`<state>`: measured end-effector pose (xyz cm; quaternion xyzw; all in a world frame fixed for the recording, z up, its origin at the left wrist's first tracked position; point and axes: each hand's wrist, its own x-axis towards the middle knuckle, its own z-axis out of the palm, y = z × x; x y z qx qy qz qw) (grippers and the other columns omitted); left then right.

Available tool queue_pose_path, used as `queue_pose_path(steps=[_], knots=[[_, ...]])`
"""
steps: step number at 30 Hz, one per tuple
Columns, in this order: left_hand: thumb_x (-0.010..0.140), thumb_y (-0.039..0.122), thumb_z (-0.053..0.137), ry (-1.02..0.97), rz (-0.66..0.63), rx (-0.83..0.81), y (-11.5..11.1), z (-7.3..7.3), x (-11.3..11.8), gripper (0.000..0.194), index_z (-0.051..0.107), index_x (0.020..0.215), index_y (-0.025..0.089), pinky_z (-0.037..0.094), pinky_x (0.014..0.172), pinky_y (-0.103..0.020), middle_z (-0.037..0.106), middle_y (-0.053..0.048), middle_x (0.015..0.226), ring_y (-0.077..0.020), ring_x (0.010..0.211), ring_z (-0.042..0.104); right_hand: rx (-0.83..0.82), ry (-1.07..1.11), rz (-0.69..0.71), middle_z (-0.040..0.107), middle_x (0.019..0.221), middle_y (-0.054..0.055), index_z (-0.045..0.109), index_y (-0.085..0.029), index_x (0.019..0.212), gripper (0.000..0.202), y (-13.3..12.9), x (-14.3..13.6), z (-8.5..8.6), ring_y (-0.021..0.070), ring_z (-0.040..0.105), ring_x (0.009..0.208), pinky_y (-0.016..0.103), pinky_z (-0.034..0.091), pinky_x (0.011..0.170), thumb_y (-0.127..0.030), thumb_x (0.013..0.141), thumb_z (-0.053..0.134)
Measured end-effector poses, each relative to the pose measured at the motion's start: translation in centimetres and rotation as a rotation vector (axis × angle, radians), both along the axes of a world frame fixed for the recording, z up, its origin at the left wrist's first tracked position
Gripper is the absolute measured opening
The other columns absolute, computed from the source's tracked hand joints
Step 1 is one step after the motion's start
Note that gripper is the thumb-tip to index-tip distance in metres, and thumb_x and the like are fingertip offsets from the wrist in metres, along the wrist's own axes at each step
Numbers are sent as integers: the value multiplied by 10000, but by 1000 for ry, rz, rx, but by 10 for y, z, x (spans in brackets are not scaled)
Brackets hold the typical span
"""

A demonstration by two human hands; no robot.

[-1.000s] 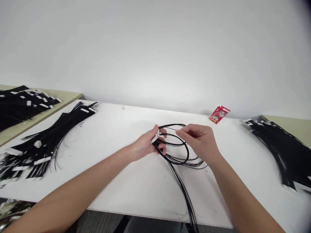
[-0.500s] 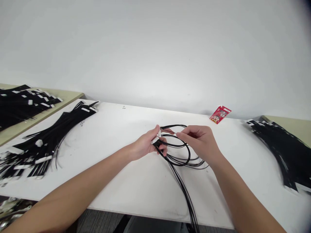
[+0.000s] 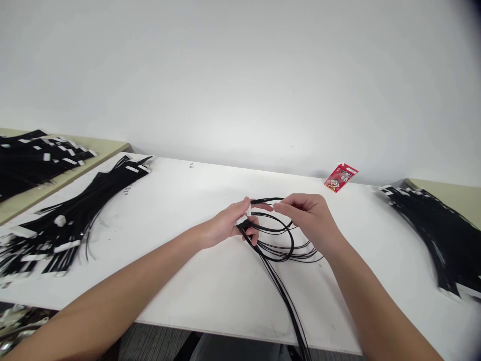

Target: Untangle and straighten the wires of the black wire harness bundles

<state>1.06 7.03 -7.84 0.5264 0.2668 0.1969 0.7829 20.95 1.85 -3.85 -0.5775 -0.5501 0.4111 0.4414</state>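
Note:
My left hand (image 3: 235, 220) is closed around a white connector (image 3: 242, 219) with black wires coming out of it. The thumb lies along the connector's top, and the fingers curl beneath. The black wires (image 3: 292, 245) loop to the right of the connector, and a long tail hangs over the table's front edge. Beside the loops, my right hand (image 3: 306, 215) pinches a thin black wire (image 3: 268, 204) between thumb and forefinger, close to the left fingertips. The pinched end is hidden by the fingers.
Black cable bundles with white connectors (image 3: 101, 195) lie on the white table (image 3: 180, 296) at left. More bundles (image 3: 33, 155) rest on a beige surface at far left. Another black bundle (image 3: 443, 230) lies at right. A red packet (image 3: 340, 177) lies near the wall.
The loops by my hands have shifted slightly. The wire between my two hands sits a little differently, and both hands stay almost in place.

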Motion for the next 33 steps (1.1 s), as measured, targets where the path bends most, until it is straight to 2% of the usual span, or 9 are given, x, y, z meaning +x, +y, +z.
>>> queue_pose_path(steps=[6, 11, 17, 25, 27, 28, 31, 33], knots=[[943, 578, 274, 42, -29, 49, -1, -1, 0, 508, 527, 1266, 279, 382, 809, -392, 428, 26, 709, -155, 659, 556, -33, -10, 27, 449, 554, -23, 661, -157, 660, 250, 0, -2, -3, 87, 302, 535, 255, 221, 494, -372, 787, 661], [946, 566, 285, 71, -55, 70, -2, 3, 2, 516, 487, 1311, 261, 386, 804, -391, 435, 31, 676, -167, 666, 567, 29, -72, 28, 436, 583, -27, 663, -168, 725, 251, 0, -6, -10, 89, 309, 548, 255, 243, 506, -397, 820, 627], [948, 567, 273, 74, -61, 55, -3, 5, 1, 537, 446, 1349, 253, 391, 790, -378, 431, 35, 659, -166, 652, 566, 95, -125, 135, 455, 613, -28, 648, -191, 752, 223, 2, -4, -16, 92, 339, 565, 252, 273, 520, -369, 864, 577], [935, 583, 304, 39, -50, -3, -4, 4, 2, 568, 453, 1349, 223, 393, 753, -362, 426, 32, 666, -159, 632, 559, 111, -151, 160, 491, 634, -22, 635, -192, 741, 216, 0, -7, -15, 96, 360, 571, 251, 302, 528, -350, 872, 567], [923, 610, 301, 21, -31, -15, -3, 4, 2, 599, 459, 1352, 222, 356, 658, -313, 424, 24, 677, -161, 634, 565, 133, -113, 85, 533, 684, -9, 635, -194, 788, 199, 0, -9, -14, 101, 406, 595, 248, 333, 539, -371, 863, 581], [916, 625, 300, 12, -19, -27, -2, 4, 3, 616, 459, 1354, 222, 325, 615, -293, 429, 19, 682, -163, 636, 568, 159, -81, 5, 550, 720, -1, 634, -197, 824, 200, 2, -9, -13, 105, 435, 614, 245, 357, 548, -387, 860, 583], [898, 655, 306, -29, 26, -70, 2, 5, 3, 647, 448, 1367, 233, 276, 565, -271, 492, -7, 702, -164, 629, 566, 277, 98, -335, 554, 820, 19, 620, -203, 908, 240, 10, 0, -16, 112, 499, 664, 243, 441, 585, -430, 861, 557], [894, 657, 317, -72, 67, -92, 4, 6, 3, 632, 444, 1368, 258, 295, 569, -273, 555, -29, 746, -157, 616, 564, 286, 233, -486, 538, 879, 25, 592, -208, 930, 223, 18, 9, -21, 111, 518, 686, 253, 490, 623, -411, 850, 548]])
